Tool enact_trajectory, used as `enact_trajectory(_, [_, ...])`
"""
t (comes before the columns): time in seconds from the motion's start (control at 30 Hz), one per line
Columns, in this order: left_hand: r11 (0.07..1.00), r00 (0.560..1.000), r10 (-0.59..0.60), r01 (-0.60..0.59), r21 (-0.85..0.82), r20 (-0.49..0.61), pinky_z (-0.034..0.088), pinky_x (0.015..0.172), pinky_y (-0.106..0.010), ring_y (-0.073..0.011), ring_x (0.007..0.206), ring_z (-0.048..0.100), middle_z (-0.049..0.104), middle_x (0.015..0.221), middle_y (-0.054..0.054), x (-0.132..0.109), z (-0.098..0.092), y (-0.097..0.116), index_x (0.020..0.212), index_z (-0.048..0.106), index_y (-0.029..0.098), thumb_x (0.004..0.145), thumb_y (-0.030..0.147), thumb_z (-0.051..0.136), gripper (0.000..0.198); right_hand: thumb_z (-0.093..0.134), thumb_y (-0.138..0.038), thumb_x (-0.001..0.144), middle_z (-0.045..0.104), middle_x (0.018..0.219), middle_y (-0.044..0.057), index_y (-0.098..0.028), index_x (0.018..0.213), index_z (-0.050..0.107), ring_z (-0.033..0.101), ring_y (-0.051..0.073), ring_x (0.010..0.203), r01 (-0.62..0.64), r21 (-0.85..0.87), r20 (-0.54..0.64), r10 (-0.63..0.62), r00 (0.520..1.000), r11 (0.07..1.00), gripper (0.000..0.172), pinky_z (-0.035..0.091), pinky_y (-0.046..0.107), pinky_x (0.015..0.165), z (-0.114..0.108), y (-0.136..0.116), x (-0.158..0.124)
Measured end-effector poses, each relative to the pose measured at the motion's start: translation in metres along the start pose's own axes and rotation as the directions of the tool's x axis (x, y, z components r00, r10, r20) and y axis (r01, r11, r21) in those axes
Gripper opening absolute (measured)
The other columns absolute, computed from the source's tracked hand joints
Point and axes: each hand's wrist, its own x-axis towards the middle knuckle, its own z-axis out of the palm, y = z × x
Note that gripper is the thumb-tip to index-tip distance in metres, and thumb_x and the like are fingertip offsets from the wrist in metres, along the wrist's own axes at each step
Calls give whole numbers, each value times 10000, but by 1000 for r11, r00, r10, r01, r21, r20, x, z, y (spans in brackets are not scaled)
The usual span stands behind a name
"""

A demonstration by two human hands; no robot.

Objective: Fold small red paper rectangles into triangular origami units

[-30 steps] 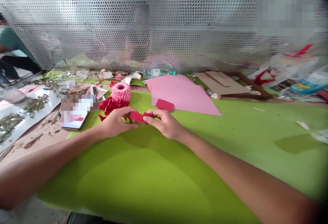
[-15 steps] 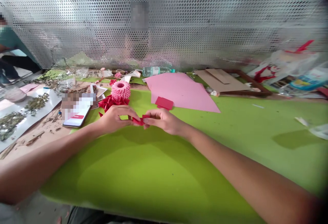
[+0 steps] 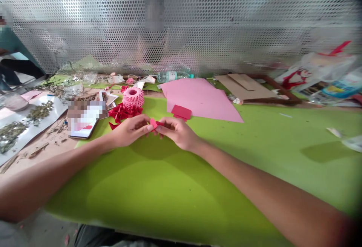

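A small piece of folded red paper (image 3: 153,123) is held between my two hands, over the green tabletop (image 3: 135,194). My left hand (image 3: 131,130) pinches its left side, thumb in front. On the right side my right hand (image 3: 179,132) grips it between thumb and fingers. Just behind my left hand lies a pile of folded red paper pieces (image 3: 121,113). Beside that pile stands a pink ring-shaped folded-paper piece (image 3: 133,98). Several red paper slips (image 3: 181,112) rest on the near edge of a large pink paper sheet (image 3: 198,98).
To the left lies a phone (image 3: 86,120), near dried plant bits on a white sheet (image 3: 56,113). A plastic bottle (image 3: 172,76) lies by the perforated metal panel (image 3: 113,24). Cardboard pieces (image 3: 246,86) and plastic bags (image 3: 316,69) sit at the back right. A person (image 3: 14,54) is at the far left.
The red paper is tilted up and its folded flaps now stand apart in a V. My left thumb has come round onto its front, and both hands have shifted slightly.
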Motion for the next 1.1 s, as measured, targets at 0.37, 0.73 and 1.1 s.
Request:
enact_trajectory(0.37, [979,993,-34,56,197,-111,389,579,-241,-121,574,544,582,629,7,-4,12,12,715,506,180,1034,443,357,439,613,-491,900,713,794,59,-165,876,696,613,155,646,8,-109,-58,-15,998,994,337,475,283,597,11,6,-3])
enact_trajectory(0.73, [920,991,-30,79,383,-133,291,547,-253,-109,537,464,508,614,17,-2,10,8,691,467,181,993,348,406,350,562,-470,934,693,807,48,-161,930,676,602,146,658,-7,-79,-13,6,1000,997,329,487,271,612,11,2,-3])
enact_trajectory(1.1, [953,997,-18,41,302,-77,315,559,-249,-119,574,477,534,656,2,-3,6,11,725,458,183,994,361,387,330,512,-519,956,680,730,42,-173,774,648,586,146,608,10,-201,-73,-25,997,980,413,436,275,591,9,2,-2])
